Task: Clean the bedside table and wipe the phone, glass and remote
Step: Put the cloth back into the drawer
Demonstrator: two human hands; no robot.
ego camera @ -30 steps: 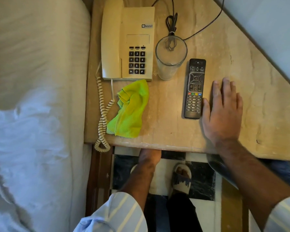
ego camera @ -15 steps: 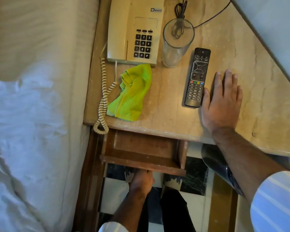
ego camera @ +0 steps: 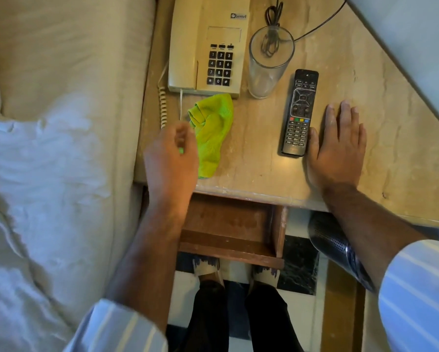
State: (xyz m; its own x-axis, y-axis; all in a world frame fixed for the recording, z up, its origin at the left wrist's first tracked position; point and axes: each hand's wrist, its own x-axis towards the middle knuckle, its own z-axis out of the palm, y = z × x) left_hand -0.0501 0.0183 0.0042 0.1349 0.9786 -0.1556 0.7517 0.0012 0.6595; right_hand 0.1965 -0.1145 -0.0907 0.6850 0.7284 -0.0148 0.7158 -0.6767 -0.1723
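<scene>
On the beige marble bedside table (ego camera: 259, 158) a cream push-button phone (ego camera: 208, 44) stands at the back left, with its coiled cord (ego camera: 163, 107) hanging at the left edge. An empty clear glass (ego camera: 269, 62) stands right of it, and a black remote (ego camera: 299, 113) lies further right. A crumpled lime-green cloth (ego camera: 212, 133) lies in front of the phone. My left hand (ego camera: 171, 158) hovers at the cloth's left side, fingers loosely curled, holding nothing. My right hand (ego camera: 337, 146) lies flat on the tabletop, thumb against the remote.
A brown wooden drawer (ego camera: 228, 224) stands pulled out under the table's front edge. The bed with white sheet (ego camera: 48, 174) runs along the left. A dark perforated metal bin (ego camera: 335, 245) sits under my right forearm. A black cable (ego camera: 314, 29) trails at the back.
The left hand pulled the drawer out from under the table, then let go and rose to the left side of the green cloth. The right hand stayed flat beside the remote.
</scene>
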